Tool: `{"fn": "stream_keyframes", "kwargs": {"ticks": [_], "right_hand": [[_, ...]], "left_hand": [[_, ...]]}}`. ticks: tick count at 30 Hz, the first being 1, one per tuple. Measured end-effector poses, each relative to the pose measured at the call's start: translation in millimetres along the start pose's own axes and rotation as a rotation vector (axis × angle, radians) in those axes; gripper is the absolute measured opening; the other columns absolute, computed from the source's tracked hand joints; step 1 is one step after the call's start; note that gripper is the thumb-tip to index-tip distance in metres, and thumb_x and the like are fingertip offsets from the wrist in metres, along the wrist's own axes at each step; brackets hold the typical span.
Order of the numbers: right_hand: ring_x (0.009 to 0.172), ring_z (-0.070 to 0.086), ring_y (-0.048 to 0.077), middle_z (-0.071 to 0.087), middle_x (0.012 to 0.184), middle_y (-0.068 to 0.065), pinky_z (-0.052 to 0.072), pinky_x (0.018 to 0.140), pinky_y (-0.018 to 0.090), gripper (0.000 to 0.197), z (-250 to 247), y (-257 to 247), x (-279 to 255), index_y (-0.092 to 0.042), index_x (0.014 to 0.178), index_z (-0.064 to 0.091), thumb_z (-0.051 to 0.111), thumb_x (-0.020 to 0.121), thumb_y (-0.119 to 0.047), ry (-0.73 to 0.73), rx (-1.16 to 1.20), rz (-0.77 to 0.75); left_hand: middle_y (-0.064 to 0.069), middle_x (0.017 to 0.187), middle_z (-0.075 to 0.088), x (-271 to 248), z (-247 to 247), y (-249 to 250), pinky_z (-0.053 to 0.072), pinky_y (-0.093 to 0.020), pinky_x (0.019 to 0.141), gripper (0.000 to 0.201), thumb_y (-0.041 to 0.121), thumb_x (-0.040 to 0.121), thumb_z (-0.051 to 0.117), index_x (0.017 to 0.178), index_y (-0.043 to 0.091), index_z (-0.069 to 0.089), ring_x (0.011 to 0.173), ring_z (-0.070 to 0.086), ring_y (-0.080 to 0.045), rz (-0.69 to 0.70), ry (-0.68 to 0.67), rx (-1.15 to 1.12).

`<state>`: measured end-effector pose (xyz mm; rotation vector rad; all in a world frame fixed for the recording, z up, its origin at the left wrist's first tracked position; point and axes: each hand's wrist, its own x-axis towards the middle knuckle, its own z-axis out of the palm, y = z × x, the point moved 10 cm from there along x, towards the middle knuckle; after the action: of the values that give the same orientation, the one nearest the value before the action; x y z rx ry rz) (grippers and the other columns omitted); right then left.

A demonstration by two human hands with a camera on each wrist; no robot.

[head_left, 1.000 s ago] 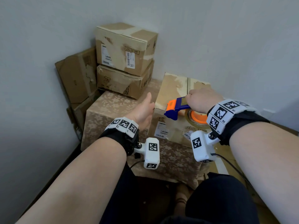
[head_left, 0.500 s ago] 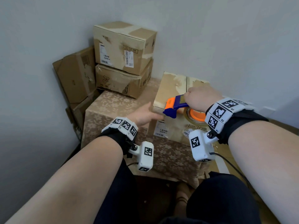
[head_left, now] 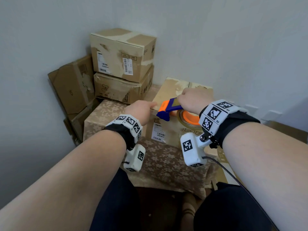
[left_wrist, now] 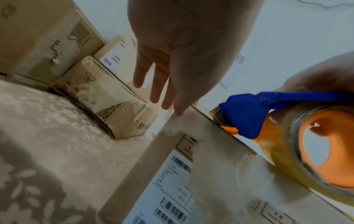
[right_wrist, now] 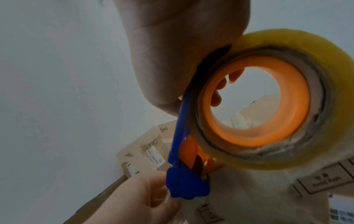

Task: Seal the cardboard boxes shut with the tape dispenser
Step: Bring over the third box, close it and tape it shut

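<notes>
A worn cardboard box (head_left: 168, 88) with a shipping label on its front stands on a cloth-covered stand. My right hand (head_left: 190, 100) grips the blue and orange tape dispenser (head_left: 168, 110) by its handle above the box top. Its blue head (right_wrist: 184, 184) sits at the box's near left top edge, and the yellowish tape roll (right_wrist: 268, 98) hangs just in front of the box face (right_wrist: 249, 189). My left hand (head_left: 146, 107) reaches in from the left, and its straight fingertips (left_wrist: 178, 112) touch the box's top edge beside the dispenser head (left_wrist: 247, 115).
Two taped boxes (head_left: 121, 54) (head_left: 120, 89) are stacked at the back left on the floral cloth (head_left: 106, 114). Flattened cardboard (head_left: 73, 84) leans against the left wall. The wall runs close behind the box. More cardboard (head_left: 286, 130) lies to the right.
My left hand has left the box's left side and moved up and right onto its top edge by the dispenser head. The right hand and dispenser shifted only slightly left.
</notes>
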<state>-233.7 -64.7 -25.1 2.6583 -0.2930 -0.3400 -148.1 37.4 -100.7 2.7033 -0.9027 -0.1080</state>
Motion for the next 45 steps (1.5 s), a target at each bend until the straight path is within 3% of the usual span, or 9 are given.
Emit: {"fn": "stream_keyframes", "kwargs": {"ticks": [6, 10, 14, 16, 22, 29, 34, 39, 45], "right_hand": [[0.094, 0.058, 0.029, 0.063, 0.107, 0.014, 0.04, 0.065, 0.031, 0.024, -10, 17, 11, 0.002, 0.105, 0.061, 0.044, 0.096, -0.013, 0.096, 0.65, 0.091], [0.09, 0.065, 0.026, 0.071, 0.097, 0.011, 0.053, 0.086, 0.041, 0.04, 13, 48, 10, -0.005, 0.101, 0.07, 0.069, 0.08, -0.039, 0.171, 1.151, 0.235], [0.073, 0.063, 0.02, 0.069, 0.075, 0.005, 0.053, 0.076, 0.034, 0.061, 47, 59, 9, -0.013, 0.082, 0.068, 0.073, 0.055, -0.068, 0.141, 1.436, 0.333], [0.078, 0.065, 0.02, 0.071, 0.08, 0.003, 0.052, 0.074, 0.031, 0.061, 58, 55, 9, -0.012, 0.084, 0.07, 0.073, 0.061, -0.068, 0.098, 1.536, 0.334], [0.082, 0.062, 0.023, 0.07, 0.087, 0.011, 0.048, 0.079, 0.033, 0.046, 57, 63, 10, -0.008, 0.093, 0.069, 0.066, 0.08, -0.052, 0.166, 1.569, 0.265], [0.069, 0.051, 0.019, 0.057, 0.07, 0.005, 0.039, 0.073, 0.032, 0.029, 52, 87, -8, -0.017, 0.076, 0.059, 0.064, 0.083, -0.044, 0.199, 1.43, 0.14], [0.074, 0.055, 0.023, 0.059, 0.073, 0.007, 0.046, 0.081, 0.039, 0.037, 66, 114, -20, -0.017, 0.078, 0.061, 0.062, 0.077, -0.054, 0.197, 1.324, 0.12], [0.074, 0.058, 0.026, 0.063, 0.075, 0.012, 0.045, 0.075, 0.036, 0.048, 69, 112, -17, -0.011, 0.077, 0.066, 0.059, 0.076, -0.058, 0.17, 1.219, 0.118], [0.059, 0.039, 0.019, 0.04, 0.057, 0.002, 0.031, 0.059, 0.03, 0.038, 61, 100, -17, -0.014, 0.064, 0.048, 0.058, 0.087, -0.043, 0.158, 1.176, 0.067]], "left_hand": [[-0.006, 0.137, 0.048, 18, -8, -6, 0.048, -0.042, 0.088, 0.069, -0.001, 0.088, 0.04, 0.144, 0.039, 0.032, 0.123, 0.048, -0.027, -0.002, -0.018, 0.198], [-0.002, 0.147, 0.039, 30, 7, 11, 0.022, -0.054, 0.113, 0.059, 0.013, 0.086, 0.059, 0.139, 0.028, 0.038, 0.146, 0.014, -0.025, 0.135, -0.048, 0.164], [-0.016, 0.147, 0.041, 38, 11, 11, 0.032, -0.049, 0.11, 0.058, 0.025, 0.084, 0.064, 0.138, 0.024, 0.04, 0.143, 0.024, -0.026, 0.11, -0.037, 0.119], [-0.018, 0.15, 0.034, 40, 11, 7, 0.038, -0.046, 0.106, 0.06, 0.018, 0.086, 0.058, 0.141, 0.026, 0.036, 0.138, 0.035, -0.031, 0.074, -0.036, 0.145], [-0.015, 0.157, 0.016, 36, 6, 4, 0.034, -0.046, 0.109, 0.066, 0.025, 0.089, 0.059, 0.147, 0.036, 0.028, 0.133, 0.042, -0.033, -0.022, -0.034, 0.202], [-0.003, 0.155, 0.03, 41, 10, 5, 0.03, -0.049, 0.112, 0.057, 0.022, 0.094, 0.05, 0.145, 0.037, 0.031, 0.146, 0.017, -0.021, -0.01, -0.018, 0.228], [0.0, 0.152, 0.035, 44, 11, 5, 0.032, -0.048, 0.11, 0.056, 0.02, 0.091, 0.053, 0.14, 0.038, 0.035, 0.146, 0.018, -0.019, -0.017, -0.005, 0.253], [-0.008, 0.155, 0.028, 43, 9, 5, 0.034, -0.045, 0.11, 0.061, 0.018, 0.09, 0.056, 0.143, 0.039, 0.033, 0.145, 0.022, -0.021, -0.045, -0.003, 0.262], [-0.006, 0.156, 0.026, 42, 13, 5, 0.041, -0.045, 0.105, 0.058, 0.019, 0.088, 0.056, 0.137, 0.04, 0.035, 0.14, 0.033, -0.025, -0.04, -0.025, 0.283]]}}
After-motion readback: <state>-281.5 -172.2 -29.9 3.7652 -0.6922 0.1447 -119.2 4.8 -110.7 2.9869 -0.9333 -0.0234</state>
